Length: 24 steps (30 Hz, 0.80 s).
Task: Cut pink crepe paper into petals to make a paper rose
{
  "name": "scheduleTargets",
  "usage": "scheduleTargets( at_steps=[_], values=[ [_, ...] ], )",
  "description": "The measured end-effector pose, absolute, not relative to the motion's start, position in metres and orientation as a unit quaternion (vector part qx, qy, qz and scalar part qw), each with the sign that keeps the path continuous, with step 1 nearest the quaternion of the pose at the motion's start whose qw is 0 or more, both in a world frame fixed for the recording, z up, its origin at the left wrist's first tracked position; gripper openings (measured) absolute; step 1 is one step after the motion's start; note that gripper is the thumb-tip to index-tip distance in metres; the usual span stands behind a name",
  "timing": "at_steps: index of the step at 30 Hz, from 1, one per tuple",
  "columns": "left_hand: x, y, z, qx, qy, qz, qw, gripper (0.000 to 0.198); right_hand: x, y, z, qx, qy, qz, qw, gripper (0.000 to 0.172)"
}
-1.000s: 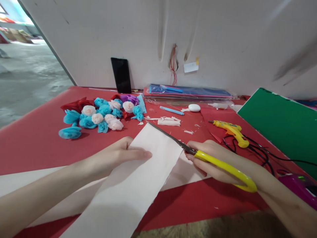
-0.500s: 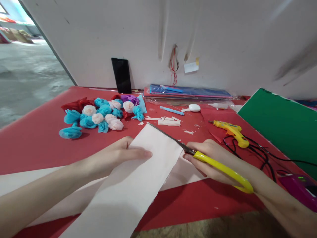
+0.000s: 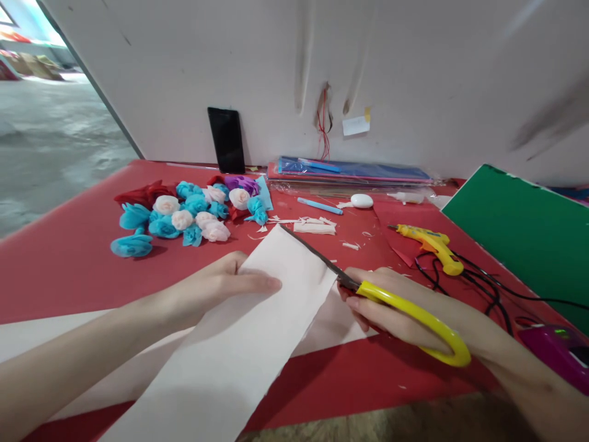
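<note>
My left hand (image 3: 221,288) pinches the left edge of a long pale pink paper strip (image 3: 248,331), thumb on top, lifting it off the red table (image 3: 69,264). My right hand (image 3: 405,307) grips yellow-handled scissors (image 3: 414,313); their dark blades run along the strip's far right edge up to its top corner. A wider pale sheet (image 3: 340,316) lies flat under the strip.
A heap of blue, pink, red and purple paper flowers (image 3: 184,212) lies at the left. A yellow glue gun (image 3: 430,245) with black cables, a green board (image 3: 529,233), a blue pen (image 3: 319,205), paper scraps (image 3: 313,224), a phone (image 3: 225,140) and packed sheets (image 3: 350,170) stand behind.
The scissors have slid a little left and their handles have dropped slightly. The strip has shifted slightly left with them. My left hand has hardly moved.
</note>
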State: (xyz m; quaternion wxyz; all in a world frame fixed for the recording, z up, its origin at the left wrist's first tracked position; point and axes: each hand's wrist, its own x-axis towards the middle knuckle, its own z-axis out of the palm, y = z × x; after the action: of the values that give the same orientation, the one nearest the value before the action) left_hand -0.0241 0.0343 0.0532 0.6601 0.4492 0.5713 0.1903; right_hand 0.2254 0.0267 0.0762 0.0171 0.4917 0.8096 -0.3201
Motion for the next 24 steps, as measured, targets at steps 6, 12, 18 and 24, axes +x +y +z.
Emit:
scheduleTargets(
  at_steps=[6, 12, 18, 24],
  values=[
    [-0.0246, 0.0354, 0.0544, 0.448, 0.56, 0.189, 0.671, 0.029, 0.2255, 0.029, 0.0781, 0.457, 0.816, -0.354, -0.005, 0.014],
    [-0.0277, 0.0377, 0.0528, 0.44, 0.562, 0.197, 0.672, 0.032, 0.2282, 0.0302, 0.0781, 0.449, 0.807, -0.383, -0.024, 0.009],
    [-0.0293, 0.0397, 0.0545, 0.437, 0.57, 0.196, 0.667, 0.034, 0.2304, 0.03, 0.0761, 0.444, 0.806, -0.392, -0.015, 0.012],
    [-0.026, 0.0356, 0.0528, 0.461, 0.533, 0.173, 0.688, 0.031, 0.2303, 0.0307, 0.0708, 0.447, 0.806, -0.389, -0.008, 0.017]
  ],
)
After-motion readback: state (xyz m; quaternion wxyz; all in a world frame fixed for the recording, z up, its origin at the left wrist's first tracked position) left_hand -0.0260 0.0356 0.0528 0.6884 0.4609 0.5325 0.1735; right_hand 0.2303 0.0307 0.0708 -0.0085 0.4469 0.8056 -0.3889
